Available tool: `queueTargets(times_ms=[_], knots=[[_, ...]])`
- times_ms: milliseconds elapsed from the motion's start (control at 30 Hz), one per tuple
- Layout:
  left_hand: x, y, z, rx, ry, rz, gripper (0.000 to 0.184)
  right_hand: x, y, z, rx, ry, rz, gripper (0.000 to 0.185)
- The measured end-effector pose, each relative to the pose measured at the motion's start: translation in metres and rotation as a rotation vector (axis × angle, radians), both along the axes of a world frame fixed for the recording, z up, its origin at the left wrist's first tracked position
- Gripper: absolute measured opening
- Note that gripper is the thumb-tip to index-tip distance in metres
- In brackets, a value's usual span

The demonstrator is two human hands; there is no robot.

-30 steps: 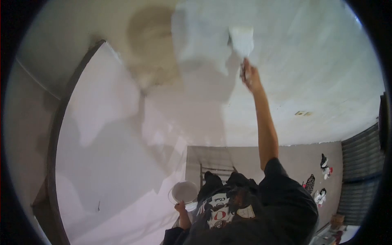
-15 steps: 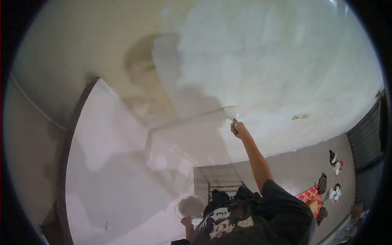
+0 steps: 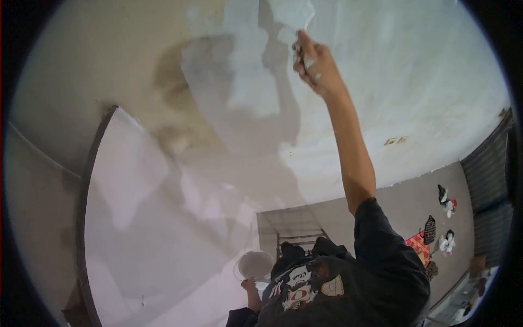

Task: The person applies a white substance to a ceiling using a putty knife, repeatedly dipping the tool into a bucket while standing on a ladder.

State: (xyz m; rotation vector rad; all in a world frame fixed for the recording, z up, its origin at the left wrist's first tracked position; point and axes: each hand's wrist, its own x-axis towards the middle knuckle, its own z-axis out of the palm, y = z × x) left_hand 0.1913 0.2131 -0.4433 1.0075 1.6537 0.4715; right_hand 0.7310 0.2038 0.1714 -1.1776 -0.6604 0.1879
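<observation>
White flat paintbrush (image 3: 297, 14) sits gripped in the paint-smeared right hand (image 3: 315, 64). Left hand (image 3: 248, 284), fingers closed, holds a round bucket (image 3: 256, 254).

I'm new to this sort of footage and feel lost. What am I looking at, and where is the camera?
There is no machine here: a person works with two bare hands. One camera, worn on the head, looks forward and down, so the dark shirt is the wearer's own. The right hand is raised at a pale wall and seems to grip a wide, pale tool that blends into it. The left hand holds a bucket by its rim or handle. Below are what look like ladder rungs, and a floor where a red patterned cloth and other small things lie.
</observation>
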Motion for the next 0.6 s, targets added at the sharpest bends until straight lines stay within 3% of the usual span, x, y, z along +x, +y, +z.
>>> queueTargets(times_ms=[133,200,267,333,467,533,600], knots=[[0.000,-0.006,0.004,-0.009,-0.005,-0.018,0.021,0.020,0.007,-0.010,-0.070,-0.044,0.010,0.042],[0.003,-0.008,0.003,0.004,-0.081,0.058,0.024,0.036,0.023,-0.066,-0.157,-0.048,-0.044,0.042],[0.007,-0.009,0.005,0.024,-0.005,0.058,0.024,0.058,0.032,-0.129,-0.211,-0.249,-0.162,0.041],[0.012,-0.010,0.008,0.040,0.017,0.073,0.024,0.040,0.023,-0.147,-0.385,-0.034,-0.139,0.047],[0.014,-0.008,0.015,0.035,0.043,0.080,0.025,0.028,0.019,-0.221,-0.606,-0.087,-0.285,0.047],[0.019,-0.010,0.020,0.022,0.064,0.079,0.025,0.027,0.011,-0.261,-0.713,0.055,-0.228,0.047],[0.023,-0.013,0.032,0.008,0.059,0.086,0.026,0.036,0.009,-0.332,-0.760,-0.040,-0.293,0.047]])
